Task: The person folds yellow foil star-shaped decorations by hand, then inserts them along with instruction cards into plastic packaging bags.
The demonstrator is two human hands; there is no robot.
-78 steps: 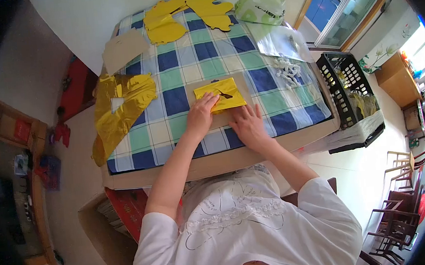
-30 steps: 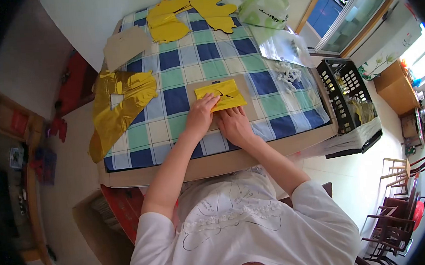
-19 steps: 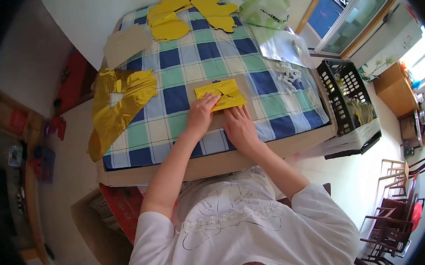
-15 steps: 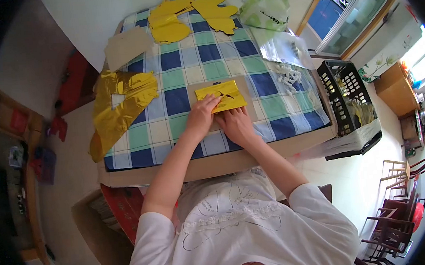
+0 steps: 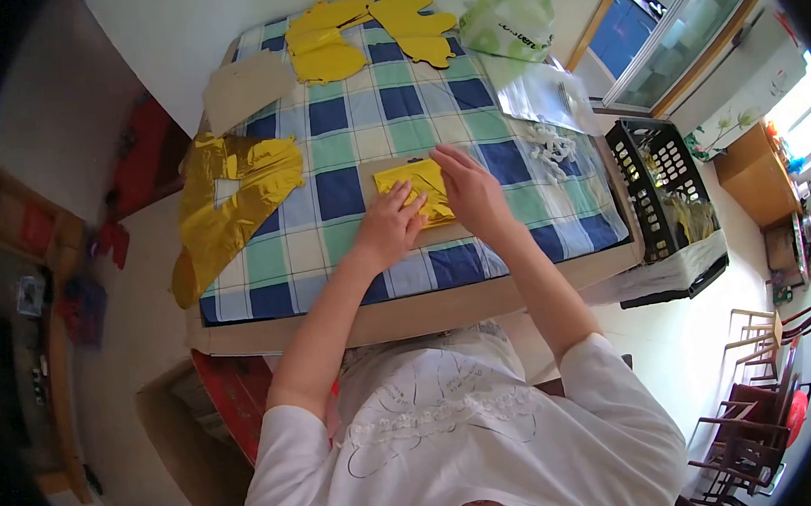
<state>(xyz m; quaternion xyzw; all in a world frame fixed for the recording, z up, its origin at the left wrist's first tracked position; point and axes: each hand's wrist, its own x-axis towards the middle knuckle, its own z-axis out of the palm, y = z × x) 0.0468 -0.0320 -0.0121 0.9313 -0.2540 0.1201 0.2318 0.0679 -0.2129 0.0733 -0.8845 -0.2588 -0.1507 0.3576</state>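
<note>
A folded gold foil balloon (image 5: 413, 194) lies on a piece of brown cardboard (image 5: 442, 234) in the middle of the checked cloth. My left hand (image 5: 391, 224) rests palm down on the foil's left part, fingers spread. At the right edge of the foil, my right hand (image 5: 475, 192) is turned on its side, its fingers stretched out along that edge. Its thumb side partly hides the foil there. Further left lies a flat, unfolded gold foil balloon (image 5: 259, 177) with a square hole, hanging over the table's edge.
Yellow flat shapes (image 5: 413, 29) lie at the back, beside a cardboard sheet (image 5: 246, 90). On the right are a green and white plastic bag (image 5: 507, 22), clear plastic sleeves (image 5: 545, 95) and a white tangle of string (image 5: 551, 146). A black crate (image 5: 660, 171) stands against the table's right side.
My right hand has moved up and right from the foil's near edge to its right edge. The foil packet looks narrower, its right side turned inward. My left hand stays on it, fingers more spread.
</note>
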